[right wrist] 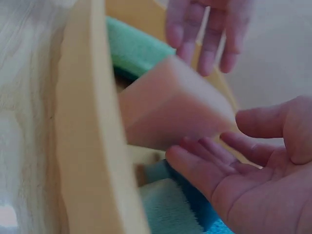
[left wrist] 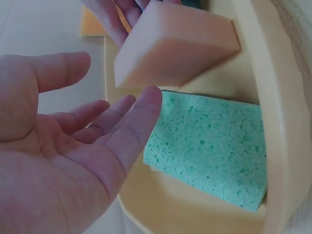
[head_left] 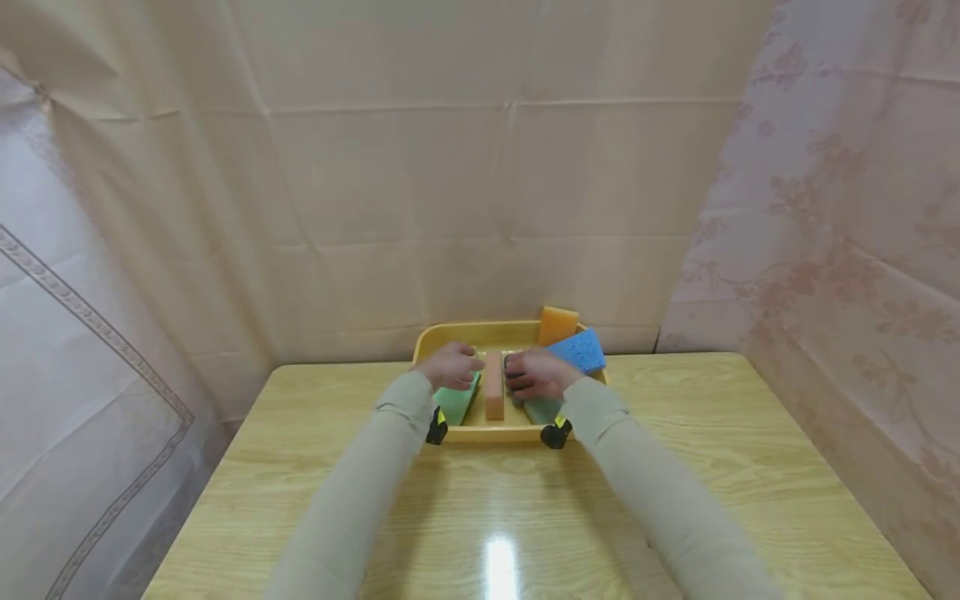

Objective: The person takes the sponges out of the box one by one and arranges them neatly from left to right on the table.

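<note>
Both hands are over a yellow tray (head_left: 480, 434) of sponges. Between them stands a peach-coloured sponge block (head_left: 494, 387). My left hand (head_left: 450, 365) hovers on its left with fingers extended, above a green sponge (left wrist: 209, 146) whose pores show in the left wrist view. On the block's other side is my right hand (head_left: 542, 372), fingers loosely bent and thumb apart. In the right wrist view its fingertips (right wrist: 178, 156) come close to the block's lower edge; whether they touch it I cannot tell. Below that hand lies a pale green piece (right wrist: 168, 209), partly hidden.
A blue sponge (head_left: 581, 350) leans over the tray's right side, and an orange sponge (head_left: 557, 325) stands at the back right corner. The tray sits at the far edge of a wooden table (head_left: 495, 500), against a beige curtain (head_left: 450, 183).
</note>
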The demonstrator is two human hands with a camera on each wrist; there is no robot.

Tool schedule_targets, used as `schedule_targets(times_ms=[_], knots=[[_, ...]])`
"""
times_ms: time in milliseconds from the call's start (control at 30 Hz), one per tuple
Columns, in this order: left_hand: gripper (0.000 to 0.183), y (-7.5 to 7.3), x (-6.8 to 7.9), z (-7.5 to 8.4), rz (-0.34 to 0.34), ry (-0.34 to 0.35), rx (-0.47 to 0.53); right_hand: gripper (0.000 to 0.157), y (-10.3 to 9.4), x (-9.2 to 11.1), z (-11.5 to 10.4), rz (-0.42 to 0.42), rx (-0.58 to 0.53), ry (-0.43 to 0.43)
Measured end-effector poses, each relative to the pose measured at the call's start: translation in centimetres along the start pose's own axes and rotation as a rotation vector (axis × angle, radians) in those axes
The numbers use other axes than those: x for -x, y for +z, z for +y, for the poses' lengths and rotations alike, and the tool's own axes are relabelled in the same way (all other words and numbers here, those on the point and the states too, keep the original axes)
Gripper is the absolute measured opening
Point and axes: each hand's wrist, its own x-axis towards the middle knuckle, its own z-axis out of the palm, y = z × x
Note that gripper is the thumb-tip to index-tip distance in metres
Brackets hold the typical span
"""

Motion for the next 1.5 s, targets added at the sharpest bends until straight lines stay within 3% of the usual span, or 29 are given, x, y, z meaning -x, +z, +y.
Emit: schedule_targets(times_ms=[333,700,1267,1500], knots=[[0.068,0.4,-0.6,0.1,0.015,-0.015,-0.044,0.05,0.6,-0.6,0.5,0.012,0.126,-0.051],[0.073,0.4,-0.9,-0.9,0.065,-0.051,0.051,0.052,1.2,-0.3,0.2,-0.008,0.235,-0.027],[0.067,-0.6,-1.2,-2.5,0.087,-0.064,-0.01,0.055,2.6,-0.8,0.2,0.021,0.24,-0.008],[0.059,-0.5,-1.1,-2.6,0.048,-0.088,0.021,0.052,2.6,-1.0,0.6,0.042,0.208,0.0]])
